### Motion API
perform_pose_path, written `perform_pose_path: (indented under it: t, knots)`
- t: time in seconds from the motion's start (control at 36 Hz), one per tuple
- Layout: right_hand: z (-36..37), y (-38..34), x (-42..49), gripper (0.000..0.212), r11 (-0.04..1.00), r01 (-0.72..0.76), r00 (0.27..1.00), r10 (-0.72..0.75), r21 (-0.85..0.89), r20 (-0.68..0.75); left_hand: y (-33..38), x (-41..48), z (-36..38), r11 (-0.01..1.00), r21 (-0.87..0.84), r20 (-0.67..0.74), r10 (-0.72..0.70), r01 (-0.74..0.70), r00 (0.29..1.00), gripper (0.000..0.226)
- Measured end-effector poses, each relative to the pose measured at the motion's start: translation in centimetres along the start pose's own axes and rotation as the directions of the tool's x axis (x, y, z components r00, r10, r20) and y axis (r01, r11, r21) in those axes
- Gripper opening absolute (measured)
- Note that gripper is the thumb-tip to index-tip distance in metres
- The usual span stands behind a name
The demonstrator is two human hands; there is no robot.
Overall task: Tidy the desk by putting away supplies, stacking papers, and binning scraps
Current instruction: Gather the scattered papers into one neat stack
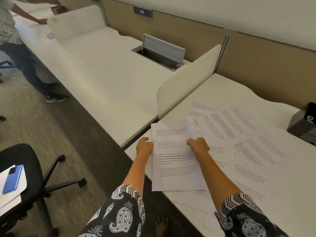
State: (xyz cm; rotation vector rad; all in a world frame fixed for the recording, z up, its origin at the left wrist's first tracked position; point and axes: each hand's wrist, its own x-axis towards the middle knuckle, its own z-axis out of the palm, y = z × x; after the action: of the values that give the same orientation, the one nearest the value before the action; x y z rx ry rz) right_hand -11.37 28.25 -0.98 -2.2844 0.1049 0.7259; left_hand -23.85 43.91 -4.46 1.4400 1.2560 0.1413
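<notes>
A stack of printed papers [176,170] lies at the front left corner of the white desk [227,89], overhanging its edge. My left hand [144,147] grips the stack's left edge. My right hand [199,145] rests on top of the stack with its fingers curled round a sheet whose upper part is lifted and blurred. Several more printed sheets [239,134] lie spread over the desk to the right, overlapping one another.
A dark box-shaped device [303,124] sits at the desk's right edge. A white divider [186,86] separates this desk from the neighbouring one with an open cable hatch [159,55]. A black chair [25,177] carries paper and a blue phone [12,178]. Another person [18,48] stands far left.
</notes>
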Motion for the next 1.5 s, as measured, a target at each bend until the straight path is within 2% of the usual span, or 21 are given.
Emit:
perform_pose_path:
  t: [0.08,0.17,0.28,0.33,0.42,0.5,0.58,0.75,0.83,0.92,1.03,1.08,1.22,1.5]
  knots:
    - [-0.6,0.4,-0.1,0.025,0.974,0.025,0.998,-0.037,0.225,0.049,0.0,-0.1,0.1,1.0,-0.018,0.032,-0.015,0.015,0.999,0.05]
    - [-1.7,1.1,0.2,0.019,0.948,0.046,0.99,-0.084,0.314,0.109,0.2,-0.3,0.3,0.999,-0.047,0.073,-0.011,0.014,0.997,0.055]
    - [-3.6,1.3,-0.5,0.025,0.895,0.098,0.949,-0.215,0.434,0.229,0.5,-0.5,0.6,0.997,-0.063,0.07,0.038,-0.033,0.997,0.06]
    - [-4.6,1.2,-0.8,0.026,0.867,0.135,0.93,-0.277,0.479,0.24,0.7,-0.7,0.7,0.994,-0.058,0.091,0.096,-0.091,0.991,0.046]
    - [-5.6,0.9,-0.5,0.028,0.826,0.173,0.915,-0.337,0.537,0.224,1.7,-1.6,0.5,0.973,-0.163,0.111,0.184,-0.165,0.977,0.019]
    - [-6.3,0.2,-0.6,0.03,0.78,0.205,0.902,-0.386,0.591,0.196,3.1,-2.6,0.1,0.912,-0.321,0.111,0.305,-0.256,0.946,0.014]
    - [-7.0,-0.8,-1.0,0.035,0.707,0.238,0.879,-0.448,0.666,0.162,4.6,-3.6,-0.4,0.858,-0.408,0.079,0.373,-0.311,0.925,0.011]
    - [-7.9,-2.5,-1.8,0.031,0.632,0.353,0.848,-0.528,0.69,0.05,6.9,-4.6,-1.0,0.782,-0.443,-0.01,0.484,-0.438,0.875,0.012]
    - [-8.3,-3.0,-2.1,0.027,0.608,0.395,0.837,-0.547,0.688,0.004,7.6,-5.0,-1.0,0.748,-0.445,-0.021,0.542,-0.493,0.84,0.012]
    - [-8.6,-2.9,-1.9,0.033,0.582,0.4,0.83,-0.558,0.708,-0.01,8.0,-5.1,-1.0,0.723,-0.444,-0.018,0.583,-0.529,0.812,0.013]
    - [-8.2,-2.0,-1.4,0.042,0.59,0.369,0.837,-0.546,0.718,0.019,7.8,-5.3,-0.7,0.747,-0.421,0.036,0.58,-0.514,0.814,0.014]
    - [-7.7,-1.2,-1.0,0.047,0.633,0.33,0.862,-0.504,0.701,0.05,7.1,-5.0,-0.3,0.778,-0.38,0.09,0.569,-0.5,0.817,0.015]
    - [-6.6,0.3,0.1,0.042,0.726,0.295,0.889,-0.447,0.622,0.099,6.5,-4.3,0.7,0.811,-0.337,0.18,0.554,-0.478,0.813,0.026]
    - [-9.0,0.2,0.3,0.03,0.696,0.371,0.895,-0.445,0.614,-0.036,9.8,-3.6,3.0,0.791,-0.276,0.269,0.609,-0.546,0.746,0.024]
